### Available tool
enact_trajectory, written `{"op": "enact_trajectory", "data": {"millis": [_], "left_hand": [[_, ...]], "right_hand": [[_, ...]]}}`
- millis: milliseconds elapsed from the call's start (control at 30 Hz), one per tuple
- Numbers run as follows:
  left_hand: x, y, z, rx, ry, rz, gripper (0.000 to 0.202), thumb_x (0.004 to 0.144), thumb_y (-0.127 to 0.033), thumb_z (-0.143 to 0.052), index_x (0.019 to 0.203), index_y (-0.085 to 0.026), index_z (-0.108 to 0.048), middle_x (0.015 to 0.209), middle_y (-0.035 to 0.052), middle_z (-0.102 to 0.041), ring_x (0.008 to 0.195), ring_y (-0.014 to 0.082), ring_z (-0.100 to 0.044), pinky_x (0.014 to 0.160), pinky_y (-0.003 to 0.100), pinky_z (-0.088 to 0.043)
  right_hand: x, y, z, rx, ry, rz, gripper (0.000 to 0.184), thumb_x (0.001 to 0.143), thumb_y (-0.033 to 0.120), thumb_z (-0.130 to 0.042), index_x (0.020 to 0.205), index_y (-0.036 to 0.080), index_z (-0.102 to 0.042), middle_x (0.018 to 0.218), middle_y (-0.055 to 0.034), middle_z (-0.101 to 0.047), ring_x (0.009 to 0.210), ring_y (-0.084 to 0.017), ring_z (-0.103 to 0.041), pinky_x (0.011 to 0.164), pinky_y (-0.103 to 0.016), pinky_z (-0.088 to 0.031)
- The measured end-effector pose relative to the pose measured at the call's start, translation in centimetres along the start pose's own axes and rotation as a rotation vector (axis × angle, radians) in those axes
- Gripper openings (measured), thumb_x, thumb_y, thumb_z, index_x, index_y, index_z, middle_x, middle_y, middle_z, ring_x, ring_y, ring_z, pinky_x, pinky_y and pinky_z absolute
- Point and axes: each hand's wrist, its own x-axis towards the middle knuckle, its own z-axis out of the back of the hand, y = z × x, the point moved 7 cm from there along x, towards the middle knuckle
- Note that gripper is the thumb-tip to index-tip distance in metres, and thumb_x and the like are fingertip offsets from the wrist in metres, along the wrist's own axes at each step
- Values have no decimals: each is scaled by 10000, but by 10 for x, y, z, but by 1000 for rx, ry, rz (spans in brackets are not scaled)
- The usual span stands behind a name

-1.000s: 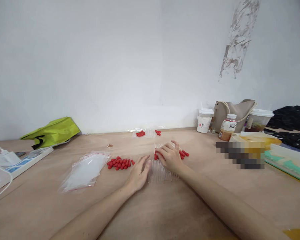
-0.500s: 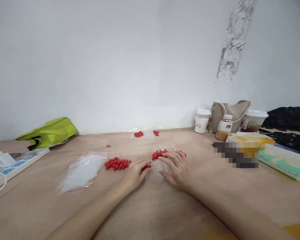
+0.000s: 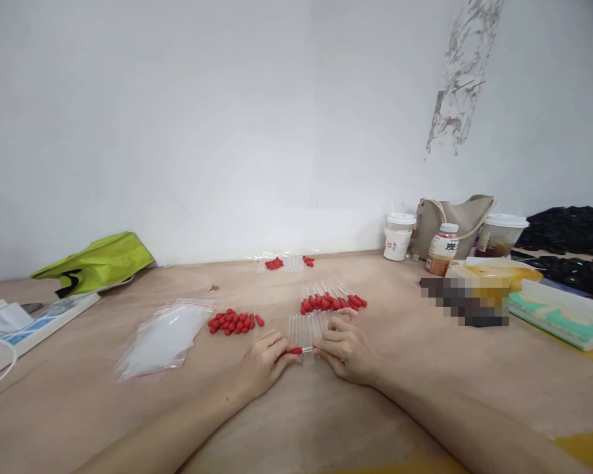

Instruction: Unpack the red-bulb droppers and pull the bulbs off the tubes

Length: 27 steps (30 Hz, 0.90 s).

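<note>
Head view: my left hand (image 3: 267, 359) pinches a red bulb (image 3: 295, 351), my right hand (image 3: 348, 350) a clear tube (image 3: 307, 349); I should align them straight.

A scuffed white wall (image 3: 178, 118) backs the brown tabletop (image 3: 286, 421).

Both hands are bare, the left hand (image 3: 264, 362) and the right hand (image 3: 348, 352) alike, with slim fingers from what I can see. Just behind the left hand, past the wrist, a small dark spot (image 3: 228, 399) marks the bare left forearm (image 3: 192, 421). Behind the right hand, the right forearm (image 3: 439, 401) looks bare and smooth, broadening away from the wrist
</note>
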Motion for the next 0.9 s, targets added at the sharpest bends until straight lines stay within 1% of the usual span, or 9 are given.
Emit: {"op": "enact_trajectory", "data": {"millis": [133,400,500,600,733,833,900], "left_hand": [[-3,-1,2,19,-6,-17,203,852,-295,-474,739,-164,-581,645,24,-530,653,141,-503,585,244,-398],[-3,-1,2,-2,-2,-12,214,863,-290,-451,773,-175,-607,628,23,-515,629,140,-480,568,249,-380],[-6,2,7,-2,-26,-17,230,865,-278,-442,750,-176,-613,609,23,-505,618,141,-471,569,256,-378],[-10,10,16,-7,-87,28,231,862,-266,-443,742,-178,-620,599,20,-500,605,136,-467,575,258,-385],[-13,17,19,-60,-81,124,195,844,-299,-473,848,-206,-645,670,20,-565,636,132,-510,603,252,-418],[-11,28,28,-110,-146,282,224,836,-323,-468,887,-207,-652,791,37,-614,717,145,-558,645,256,-448],[-10,44,40,-103,-194,427,257,830,-343,-456,939,-215,-650,863,40,-620,776,159,-575,663,262,-461]], "right_hand": [[-1,1,1,-23,-17,14,183,830,234,-468,713,215,-607,530,27,-508,636,-120,-413,786,-333,-261],[-4,1,0,11,-11,14,177,834,250,-466,734,214,-607,559,17,-539,638,-126,-420,741,-311,-287],[-6,-3,3,10,-11,-3,190,837,255,-462,730,217,-614,555,20,-536,640,-122,-429,762,-314,-288],[-8,-16,8,21,-41,-107,218,841,259,-454,716,217,-628,556,15,-552,651,-126,-445,800,-340,-270],[-7,-33,14,48,-92,-309,221,836,306,-480,727,233,-657,597,5,-610,620,-123,-456,789,-344,-259],[-5,-39,16,73,-115,-440,213,839,306,-472,787,222,-660,639,-7,-635,618,-122,-488,763,-323,-266],[-2,-40,17,82,-120,-496,212,843,282,-452,844,207,-650,694,-22,-647,651,-129,-514,744,-308,-271]]}}
